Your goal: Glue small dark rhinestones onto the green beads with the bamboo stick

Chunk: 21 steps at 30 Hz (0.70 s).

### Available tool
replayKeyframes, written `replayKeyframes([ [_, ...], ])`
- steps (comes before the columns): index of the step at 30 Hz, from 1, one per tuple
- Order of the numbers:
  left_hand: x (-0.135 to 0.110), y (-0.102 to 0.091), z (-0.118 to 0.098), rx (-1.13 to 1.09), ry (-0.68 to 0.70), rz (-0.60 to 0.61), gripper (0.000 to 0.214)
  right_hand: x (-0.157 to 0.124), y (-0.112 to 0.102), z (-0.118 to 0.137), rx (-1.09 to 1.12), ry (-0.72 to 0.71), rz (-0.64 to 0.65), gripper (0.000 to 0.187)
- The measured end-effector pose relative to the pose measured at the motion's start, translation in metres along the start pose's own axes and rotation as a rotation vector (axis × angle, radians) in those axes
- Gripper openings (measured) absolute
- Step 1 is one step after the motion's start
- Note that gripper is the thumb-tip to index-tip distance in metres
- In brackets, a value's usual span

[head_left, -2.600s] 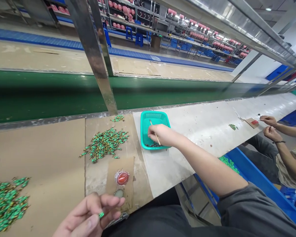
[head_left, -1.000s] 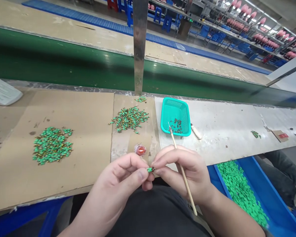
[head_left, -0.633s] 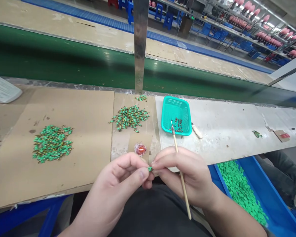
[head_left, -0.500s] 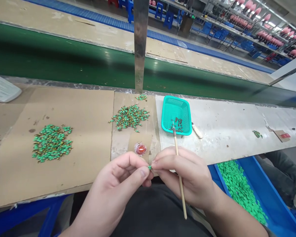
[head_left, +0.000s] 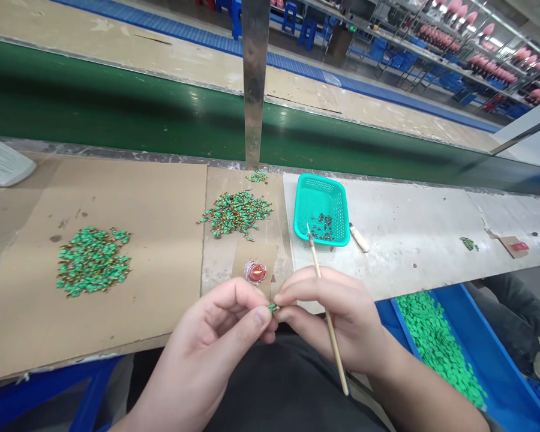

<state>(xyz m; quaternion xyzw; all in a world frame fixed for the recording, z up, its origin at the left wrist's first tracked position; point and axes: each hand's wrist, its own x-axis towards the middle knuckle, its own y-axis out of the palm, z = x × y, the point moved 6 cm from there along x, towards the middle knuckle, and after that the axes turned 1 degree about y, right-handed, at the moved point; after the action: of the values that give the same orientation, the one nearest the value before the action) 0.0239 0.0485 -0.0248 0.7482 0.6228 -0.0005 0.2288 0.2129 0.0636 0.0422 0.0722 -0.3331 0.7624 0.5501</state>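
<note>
Low over the table's front edge, my left hand (head_left: 225, 330) pinches a tiny green piece (head_left: 272, 307) between thumb and index finger. The fingertips of my right hand (head_left: 346, 312) are closed at the other end of that piece. A thin wooden paintbrush (head_left: 315, 257) also rests in my right hand, slanting between the fingers, with its tip up over the teal basket (head_left: 299, 210). Just beyond my fingertips, a dab of glossy red paint (head_left: 257, 272) sits on a small card. What the right fingertips grip is partly hidden.
Piles of small green-and-gold pieces (head_left: 93, 261) lie on cardboard at left, with another pile (head_left: 237, 213) at centre. Small dark pieces (head_left: 323, 228) lie in the basket. A metal post (head_left: 254, 90) rises behind. A blue bin (head_left: 499, 384) of green pieces stands lower right, near a person's leg (head_left: 508, 318).
The brush has tilted, its tip swinging left and its lower end shifting right. My right fingertips have moved slightly on the green piece, while my left hand stays nearly in place.
</note>
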Motion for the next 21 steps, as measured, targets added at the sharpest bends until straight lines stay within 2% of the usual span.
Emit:
replayKeyframes([
  [4, -0.0034, -0.0018, -0.0001, 0.018, 0.011, -0.011, 0.037, -0.001, -0.0019, -0.001, 0.025, 0.016, -0.026, 0.014],
  [8, -0.004, 0.0, -0.0011, 0.032, 0.005, -0.006, 0.035, -0.0017, -0.0001, 0.0026, 0.005, -0.032, -0.01, 0.015],
  [21, -0.0039, -0.0023, -0.0077, 0.15, 0.034, 0.042, 0.031, -0.0054, 0.0051, 0.0051, -0.016, -0.056, 0.03, 0.012],
])
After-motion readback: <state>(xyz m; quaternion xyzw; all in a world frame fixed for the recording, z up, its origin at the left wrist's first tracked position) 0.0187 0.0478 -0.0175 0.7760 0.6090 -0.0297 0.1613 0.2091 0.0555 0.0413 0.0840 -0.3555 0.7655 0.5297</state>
